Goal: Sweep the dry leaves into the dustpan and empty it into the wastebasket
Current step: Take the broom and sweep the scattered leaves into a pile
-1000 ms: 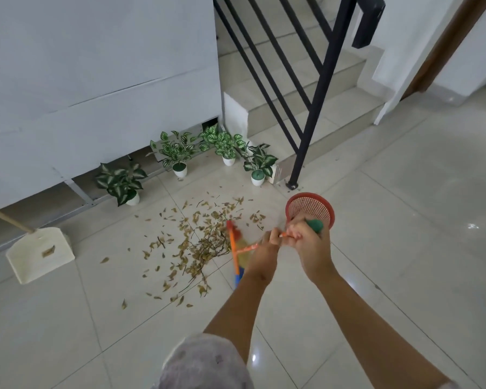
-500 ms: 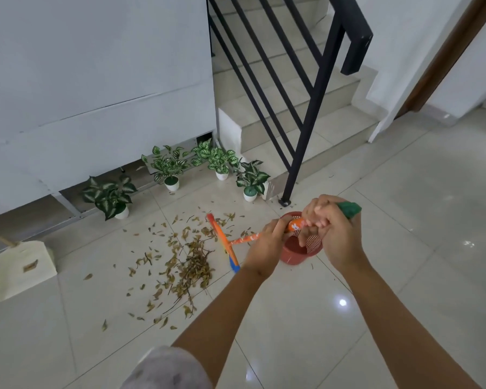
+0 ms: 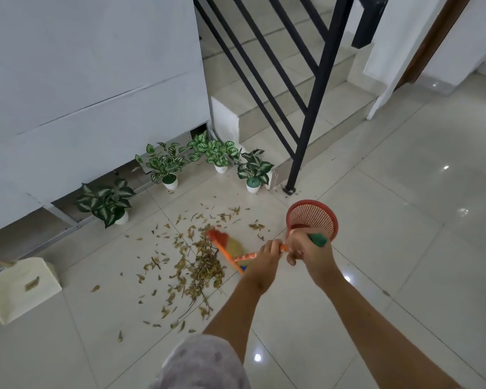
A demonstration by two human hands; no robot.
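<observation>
Dry brown leaves (image 3: pixel 199 265) lie scattered on the tiled floor, thickest in a pile at the centre. An orange broom (image 3: pixel 228 247) with a green handle end rests its head against the right side of that pile. My left hand (image 3: pixel 267 258) grips the handle lower down and my right hand (image 3: pixel 309 249) grips it near the green end. A red mesh wastebasket (image 3: pixel 312 217) stands upright just beyond my right hand. A cream dustpan (image 3: pixel 23 289) with a long handle sits at the far left, one leaf inside it.
Several potted green plants (image 3: pixel 166 164) line the white wall behind the leaves. A black stair railing post (image 3: pixel 300 153) meets the floor near the wastebasket, with steps behind it. Open tiled floor extends to the right.
The broom head has swept down and left into the leaf pile. The camera view shifted, so the wastebasket now shows uncovered above my right hand.
</observation>
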